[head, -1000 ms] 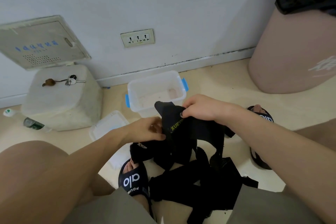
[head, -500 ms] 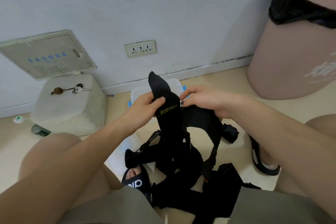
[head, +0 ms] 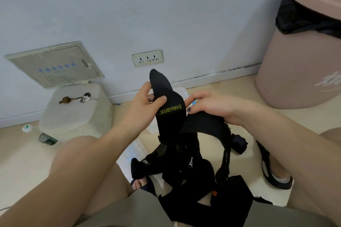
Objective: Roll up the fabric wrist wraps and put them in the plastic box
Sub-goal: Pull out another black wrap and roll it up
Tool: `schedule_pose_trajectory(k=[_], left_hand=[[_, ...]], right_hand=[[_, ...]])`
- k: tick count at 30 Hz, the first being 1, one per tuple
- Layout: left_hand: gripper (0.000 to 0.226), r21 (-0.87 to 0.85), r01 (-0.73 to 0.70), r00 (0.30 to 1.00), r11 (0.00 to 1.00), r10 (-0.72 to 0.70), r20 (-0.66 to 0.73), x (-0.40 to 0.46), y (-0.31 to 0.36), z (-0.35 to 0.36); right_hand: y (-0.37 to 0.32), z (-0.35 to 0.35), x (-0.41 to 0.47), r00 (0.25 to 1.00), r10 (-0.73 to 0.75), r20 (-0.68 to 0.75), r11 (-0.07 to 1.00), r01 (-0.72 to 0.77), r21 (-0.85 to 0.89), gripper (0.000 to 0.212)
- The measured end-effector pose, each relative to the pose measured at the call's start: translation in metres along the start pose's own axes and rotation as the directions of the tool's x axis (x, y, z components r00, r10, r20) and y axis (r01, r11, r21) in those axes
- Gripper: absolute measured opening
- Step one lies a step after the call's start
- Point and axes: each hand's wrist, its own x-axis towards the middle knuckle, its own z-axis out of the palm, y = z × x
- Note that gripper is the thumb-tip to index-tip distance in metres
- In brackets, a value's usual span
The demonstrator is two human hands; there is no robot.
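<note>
1. A tangled heap of black wraps (head: 193, 180) is seen on the pale floor (head: 22, 162) between two sandalled feet; no exact count is possible.
2. One wrist wrap (head: 168, 114), marked XUEYING, is pinched upright by the left hand (head: 145, 107); its strap is gripped by the right hand (head: 214, 107).
3. One plastic box (head: 181, 91) is mostly hidden behind them.
4. One socket (head: 147, 58) is set in the wall.

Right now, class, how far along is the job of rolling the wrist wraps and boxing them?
Done: no rolled wrap shows. In hand: the left hand pinches the black wrap upright, still unrolled; the right hand holds its band. Left: rolling it, the pile below, and filling the plastic box.
</note>
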Motion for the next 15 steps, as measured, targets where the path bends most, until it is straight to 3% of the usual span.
schedule_pose_trajectory(k=[3,5,7,10,12,15], left_hand=[[0.042,0.052,0.086,0.993,0.995,-0.081,-0.091,0.006,-0.006,0.007],[0.045,0.178,0.033,0.995,0.984,-0.016,-0.096,0.01,-0.011,0.009],[0.037,0.269,-0.047,0.997,0.962,0.062,-0.047,0.014,-0.013,0.011],[0.032,0.342,-0.022,1.0,0.94,0.022,0.002,0.023,-0.015,0.016],[0.034,0.354,0.02,0.998,0.935,-0.037,0.04,0.028,-0.016,0.019],[0.052,0.427,-0.064,0.985,0.902,-0.011,0.171,0.034,-0.017,0.024]], right_hand=[[-0.002,-0.005,0.0,0.995,-0.026,-0.096,0.994,0.035,0.099,0.023],[-0.002,-0.007,0.001,0.99,-0.033,-0.14,0.984,0.057,0.17,0.024],[-0.002,-0.007,0.001,0.983,-0.037,-0.179,0.972,0.077,0.22,0.026],[-0.002,-0.007,0.003,0.971,-0.049,-0.236,0.956,0.114,0.271,0.028],[-0.004,-0.007,0.004,0.965,-0.038,-0.259,0.936,0.125,0.329,0.028],[-0.008,-0.01,0.008,0.961,-0.016,-0.276,0.895,0.136,0.424,0.026]])
